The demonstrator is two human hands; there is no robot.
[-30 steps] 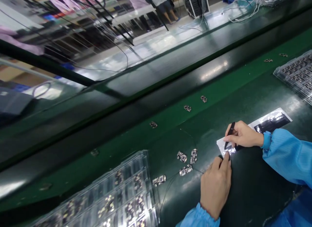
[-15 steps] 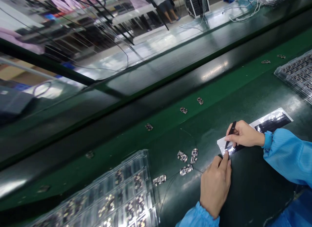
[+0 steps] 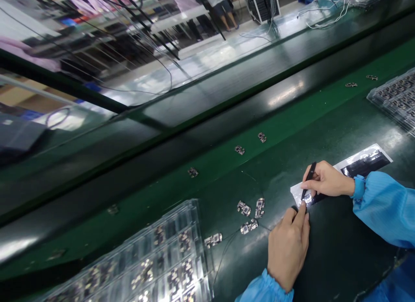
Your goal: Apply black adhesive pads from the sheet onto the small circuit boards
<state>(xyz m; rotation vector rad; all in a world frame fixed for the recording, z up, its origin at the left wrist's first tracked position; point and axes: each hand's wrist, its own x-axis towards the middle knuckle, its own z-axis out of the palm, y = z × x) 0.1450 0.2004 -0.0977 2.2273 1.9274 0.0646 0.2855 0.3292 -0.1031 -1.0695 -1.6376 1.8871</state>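
Black tweezers (image 3: 309, 178) are pinched in my right hand (image 3: 327, 179), their tip pointing down at the near end of a white-edged sheet with a black, shiny strip (image 3: 366, 162). Part of the sheet is hidden beneath that hand. My left hand (image 3: 288, 245) rests at the sheet's lower left corner, its index fingertip touching it close to the tweezers' tip. Its fingers are extended and nothing shows in it. Left of this hand lie several small circuit boards, among them one (image 3: 249, 226) close to the thumb side.
A clear tray (image 3: 197, 232) of small boards fills the lower left, and another such tray (image 3: 372, 96) is at the right edge. Spaced-out boards, one of them (image 3: 240, 150) near the middle, lie on a green belt (image 3: 292, 116). People stand in the background.
The boards on the green belt have shifted slightly left and down. Both hands keep nearly the same place on the sheet, the tweezers still held.
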